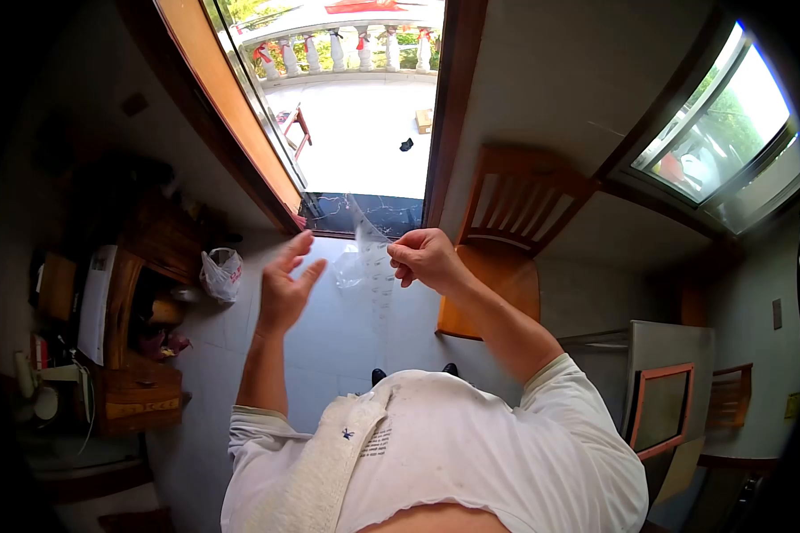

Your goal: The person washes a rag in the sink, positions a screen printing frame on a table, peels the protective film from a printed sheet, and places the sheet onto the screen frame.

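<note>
Right hand [425, 259] pinches thin see-through plastic film [364, 233], pointed at top; left hand [282, 289] loosely spread.

Cannot trace full outline of film [366, 233]: too clear against pale floor [316, 355]. Unable to see pinched edge, hidden inside right hand [422, 258]. Cannot read print [378, 442] on shirt [480, 435], too small; same for red marks on bag [222, 274], left. Cannot identify dark object [406, 145] beyond doorway, far. Can see only tips of shoes [379, 377], otherwise hidden under shirt. Cannot see chair [511, 271] whole, partly behind right forearm [502, 324]. Cannot sort clutter [120, 195], far left, lost in shadow.
</note>
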A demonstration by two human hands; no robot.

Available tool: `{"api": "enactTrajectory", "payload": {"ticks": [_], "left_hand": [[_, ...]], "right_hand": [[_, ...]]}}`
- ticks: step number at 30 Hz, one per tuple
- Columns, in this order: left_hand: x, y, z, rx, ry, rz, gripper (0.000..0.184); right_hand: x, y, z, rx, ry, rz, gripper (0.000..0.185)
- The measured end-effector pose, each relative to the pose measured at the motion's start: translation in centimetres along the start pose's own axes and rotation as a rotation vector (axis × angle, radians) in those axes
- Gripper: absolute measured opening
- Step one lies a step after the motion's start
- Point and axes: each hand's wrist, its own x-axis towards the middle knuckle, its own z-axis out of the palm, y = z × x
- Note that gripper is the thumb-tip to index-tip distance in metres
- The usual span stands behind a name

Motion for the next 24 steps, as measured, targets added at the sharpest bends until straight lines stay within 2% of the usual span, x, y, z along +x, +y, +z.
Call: {"api": "enactTrajectory", "payload": {"ticks": [1, 3, 5, 6, 9, 12, 14, 17, 18, 21, 24], "left_hand": [[-1.0, 0.7, 2.2, 0.169, -0.116, 0.036, 0.056], [-2.0, 0.8, 5.8, 0.374, -0.238, 0.133, 0.065], [-2.2, 0.2, 8.2, 0.415, -0.255, 0.102, 0.07], [-2.3, 0.1, 8.8, 0.405, -0.24, 0.147, 0.069], [-2.5, 0.2, 9.6, 0.201, -0.223, 0.055, 0.061], [-2.6, -0.6, 10.5, -0.063, -0.083, 0.017, 0.048], [-2.8, -0.5, 10.9, -0.041, -0.007, 0.058, 0.039], [-2.7, 0.2, 10.8, -0.061, 0.036, 0.053, 0.031], [-2.7, 0.5, 10.6, -0.075, 0.041, 0.04, 0.03], [-2.6, 1.0, 10.0, -0.075, 0.056, 0.064, 0.026], [-2.8, 1.7, 9.6, -0.079, 0.03, 0.031, 0.024]], "right_hand": [[0.5, 1.1, 0.8, 0.039, 0.039, 0.017, 0.019], [1.1, 2.6, 1.7, 0.015, 0.088, 0.009, 0.019], [0.9, 3.0, 2.4, -0.013, 0.159, -0.035, 0.024], [0.9, 3.0, 2.4, -0.078, 0.175, -0.056, 0.025], [0.6, 3.3, 1.9, -0.224, 0.222, -0.109, 0.029], [-0.1, 3.0, 1.9, -0.272, 0.239, -0.133, 0.03], [-1.0, 2.2, 2.2, -0.289, 0.232, -0.115, 0.032], [-1.2, 2.3, 2.5, -0.197, 0.181, -0.146, 0.03], [-1.7, 1.3, 2.6, -0.108, 0.126, -0.091, 0.031], [-1.8, 1.5, 2.4, 0.132, 0.052, -0.124, 0.026], [-1.8, 1.8, 2.0, 0.205, -0.045, -0.163, 0.022]]}}
